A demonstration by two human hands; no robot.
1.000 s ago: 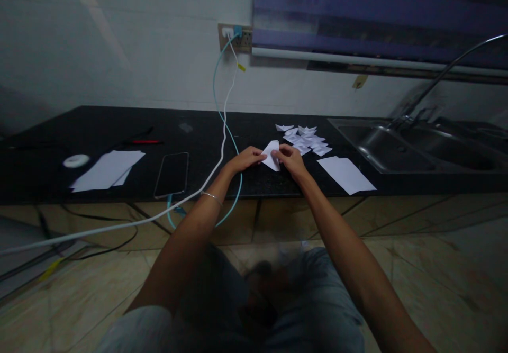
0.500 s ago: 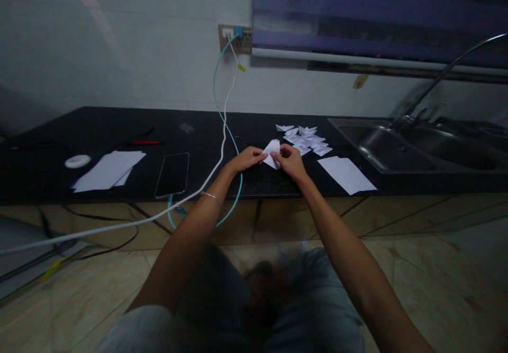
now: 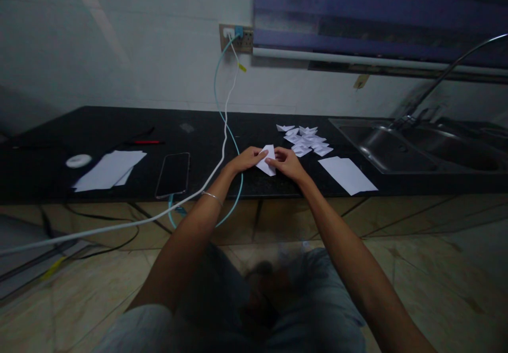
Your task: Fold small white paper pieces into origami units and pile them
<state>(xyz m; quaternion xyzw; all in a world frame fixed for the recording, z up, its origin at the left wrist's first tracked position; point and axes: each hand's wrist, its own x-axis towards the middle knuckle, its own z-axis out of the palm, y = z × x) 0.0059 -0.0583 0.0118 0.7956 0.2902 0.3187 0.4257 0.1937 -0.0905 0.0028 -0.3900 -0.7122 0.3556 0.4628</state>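
Between my two hands is a piece of folded white paper (image 3: 267, 168), tilted, with a pointed lower end. My left hand (image 3: 248, 159) grips its left side, thumb across the front. On the right edge, my right hand (image 3: 289, 162) pinches the paper with its thumb on the face; the fingers behind are partly hidden. Just beyond my right hand sits a cluster of several folded paper boats (image 3: 305, 139) on the black counter (image 3: 206, 130). Flat white sheets (image 3: 347, 174) lie to the right of my right hand.
Left of my hands are a phone (image 3: 173, 175), a stack of white paper (image 3: 111, 170), a white roll (image 3: 78, 161) and a red pen (image 3: 146, 142). A white cable (image 3: 224, 130) and a teal cable (image 3: 240, 183) run past my left arm. The metal sink (image 3: 381, 149) is at right.
The folded paper has turned and moved slightly left and down in my hands. My right hand has shifted a little left along with it; the other things stay where they were.
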